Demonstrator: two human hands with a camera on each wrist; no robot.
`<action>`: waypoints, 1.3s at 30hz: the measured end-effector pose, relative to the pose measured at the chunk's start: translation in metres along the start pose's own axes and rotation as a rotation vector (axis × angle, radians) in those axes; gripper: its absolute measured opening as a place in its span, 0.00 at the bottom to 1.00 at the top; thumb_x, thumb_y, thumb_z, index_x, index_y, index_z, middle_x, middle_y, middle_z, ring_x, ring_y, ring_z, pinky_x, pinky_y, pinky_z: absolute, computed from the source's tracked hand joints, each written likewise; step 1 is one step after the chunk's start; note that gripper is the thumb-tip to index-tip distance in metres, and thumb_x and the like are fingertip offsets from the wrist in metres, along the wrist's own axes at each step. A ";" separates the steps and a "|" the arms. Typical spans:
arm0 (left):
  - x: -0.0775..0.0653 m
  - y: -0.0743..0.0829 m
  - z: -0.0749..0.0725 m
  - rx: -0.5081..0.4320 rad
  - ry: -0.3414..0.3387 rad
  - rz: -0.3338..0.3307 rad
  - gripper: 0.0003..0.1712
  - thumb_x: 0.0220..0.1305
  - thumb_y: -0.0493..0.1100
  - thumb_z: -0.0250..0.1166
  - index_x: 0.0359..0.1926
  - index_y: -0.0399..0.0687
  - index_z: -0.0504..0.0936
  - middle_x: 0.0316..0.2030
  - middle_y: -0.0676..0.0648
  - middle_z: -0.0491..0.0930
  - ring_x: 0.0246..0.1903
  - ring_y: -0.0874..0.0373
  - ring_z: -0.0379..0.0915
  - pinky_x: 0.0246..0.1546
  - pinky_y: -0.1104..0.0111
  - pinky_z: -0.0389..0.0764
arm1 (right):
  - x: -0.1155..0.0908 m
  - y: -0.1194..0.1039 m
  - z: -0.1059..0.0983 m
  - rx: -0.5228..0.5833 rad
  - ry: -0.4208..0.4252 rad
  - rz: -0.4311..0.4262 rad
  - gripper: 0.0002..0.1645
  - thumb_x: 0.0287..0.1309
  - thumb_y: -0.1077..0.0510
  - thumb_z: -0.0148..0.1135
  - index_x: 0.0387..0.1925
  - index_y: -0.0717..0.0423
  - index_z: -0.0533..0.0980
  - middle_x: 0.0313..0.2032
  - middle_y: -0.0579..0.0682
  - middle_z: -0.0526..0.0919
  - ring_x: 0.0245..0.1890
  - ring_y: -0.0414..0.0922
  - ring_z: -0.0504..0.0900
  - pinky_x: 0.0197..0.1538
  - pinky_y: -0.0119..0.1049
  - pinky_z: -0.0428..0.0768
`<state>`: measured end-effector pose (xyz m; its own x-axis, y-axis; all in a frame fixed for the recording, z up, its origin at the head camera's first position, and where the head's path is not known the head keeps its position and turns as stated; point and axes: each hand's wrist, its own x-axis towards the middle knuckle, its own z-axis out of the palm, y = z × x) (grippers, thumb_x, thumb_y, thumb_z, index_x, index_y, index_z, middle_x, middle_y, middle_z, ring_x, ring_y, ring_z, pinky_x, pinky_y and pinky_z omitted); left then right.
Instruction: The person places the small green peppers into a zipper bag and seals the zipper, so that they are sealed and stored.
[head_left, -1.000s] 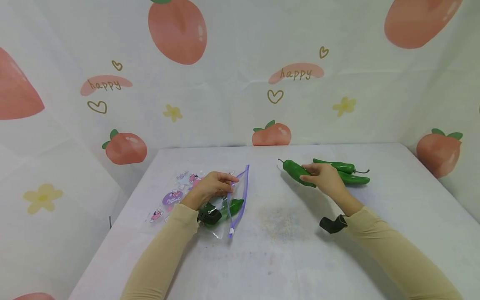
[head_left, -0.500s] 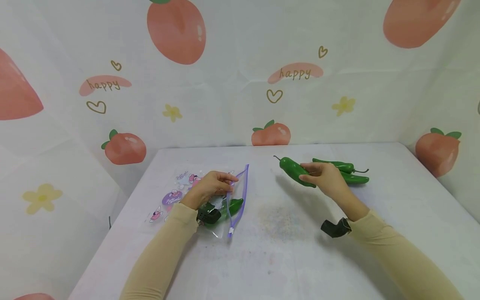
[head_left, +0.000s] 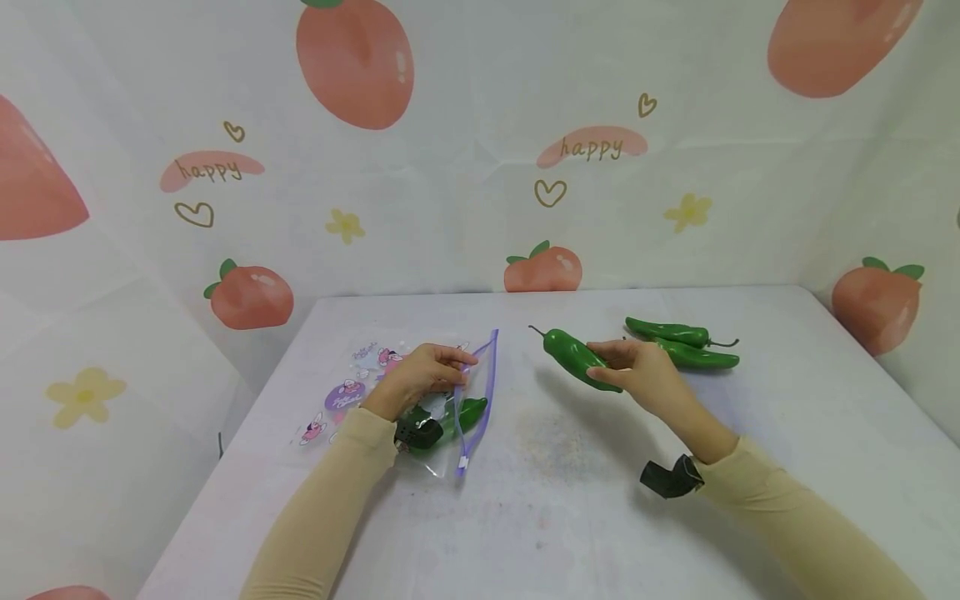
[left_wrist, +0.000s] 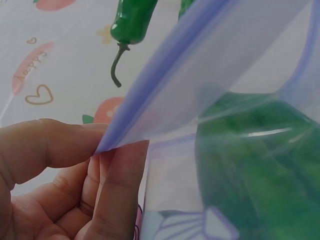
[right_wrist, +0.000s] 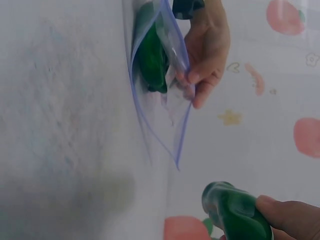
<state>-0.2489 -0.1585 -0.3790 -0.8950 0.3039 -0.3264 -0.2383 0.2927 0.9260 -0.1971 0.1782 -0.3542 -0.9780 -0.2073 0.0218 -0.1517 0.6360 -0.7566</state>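
Observation:
With thumb and fingers my left hand [head_left: 423, 375] pinches the purple-edged mouth of a clear zip bag [left_wrist: 135, 107], lifting the upper layer so the mouth gapes to the right. Inside the bag lies a green pepper [right_wrist: 152, 60], partly covered by the hand and wrist camera in the head view. My right hand [head_left: 648, 375] grips another green pepper [head_left: 573, 357] near its blunt end, above the table, its thin stem pointing up and left toward the bag. That held pepper's stem end also shows past the bag edge in the left wrist view.
Two more green peppers [head_left: 693, 356] lie side by side at the back right of the white table [head_left: 547, 533]. A white slider [head_left: 463, 462] sits at the near end of the bag's zip. A fruit-print cloth [head_left: 450, 183] hangs behind the table.
My right hand has carried its pepper left, away from the two lying peppers, and slightly nearer. The left hand keeps the bag mouth lifted in the same place.

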 end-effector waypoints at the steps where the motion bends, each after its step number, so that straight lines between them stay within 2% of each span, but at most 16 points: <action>1: 0.000 0.000 0.000 -0.003 0.000 -0.003 0.22 0.58 0.27 0.63 0.56 0.29 0.77 0.32 0.50 0.74 0.31 0.60 0.71 0.34 0.75 0.79 | -0.001 -0.001 0.002 -0.002 -0.004 -0.005 0.30 0.57 0.48 0.68 0.59 0.55 0.76 0.52 0.57 0.82 0.53 0.54 0.80 0.52 0.49 0.77; 7: 0.000 0.000 0.001 0.002 0.013 -0.016 0.22 0.58 0.27 0.64 0.55 0.30 0.78 0.32 0.50 0.74 0.32 0.59 0.72 0.34 0.75 0.79 | -0.007 -0.004 0.013 0.015 -0.026 -0.032 0.28 0.55 0.50 0.69 0.57 0.54 0.78 0.49 0.54 0.84 0.50 0.52 0.82 0.46 0.40 0.77; 13: 0.000 0.001 -0.001 0.004 0.008 0.003 0.22 0.57 0.26 0.63 0.55 0.29 0.77 0.31 0.50 0.74 0.30 0.60 0.72 0.33 0.75 0.79 | -0.012 -0.005 0.025 0.041 -0.056 -0.045 0.26 0.54 0.53 0.70 0.55 0.55 0.80 0.46 0.55 0.86 0.47 0.50 0.83 0.38 0.32 0.78; 22: 0.000 0.001 0.000 0.000 0.010 -0.012 0.22 0.58 0.27 0.63 0.56 0.31 0.77 0.32 0.50 0.74 0.32 0.60 0.72 0.34 0.75 0.79 | -0.023 -0.005 0.040 0.075 -0.124 -0.051 0.26 0.53 0.55 0.71 0.54 0.57 0.80 0.49 0.55 0.84 0.47 0.50 0.83 0.38 0.30 0.79; 31: -0.001 0.002 -0.001 -0.021 0.014 -0.001 0.22 0.58 0.25 0.62 0.55 0.29 0.77 0.31 0.50 0.75 0.30 0.61 0.72 0.32 0.76 0.79 | -0.023 -0.004 0.054 0.084 -0.185 -0.088 0.25 0.51 0.56 0.72 0.52 0.59 0.81 0.46 0.55 0.85 0.43 0.47 0.84 0.40 0.32 0.80; 39: -0.002 0.001 0.000 -0.022 0.003 0.010 0.22 0.58 0.25 0.62 0.55 0.28 0.77 0.30 0.51 0.74 0.29 0.61 0.73 0.32 0.75 0.79 | -0.022 -0.006 0.064 0.078 -0.197 -0.131 0.24 0.52 0.57 0.71 0.52 0.60 0.81 0.46 0.56 0.86 0.42 0.46 0.84 0.40 0.29 0.79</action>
<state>-0.2478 -0.1588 -0.3773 -0.8986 0.3041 -0.3164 -0.2374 0.2697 0.9332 -0.1656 0.1313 -0.3918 -0.9027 -0.4303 0.0008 -0.2563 0.5361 -0.8043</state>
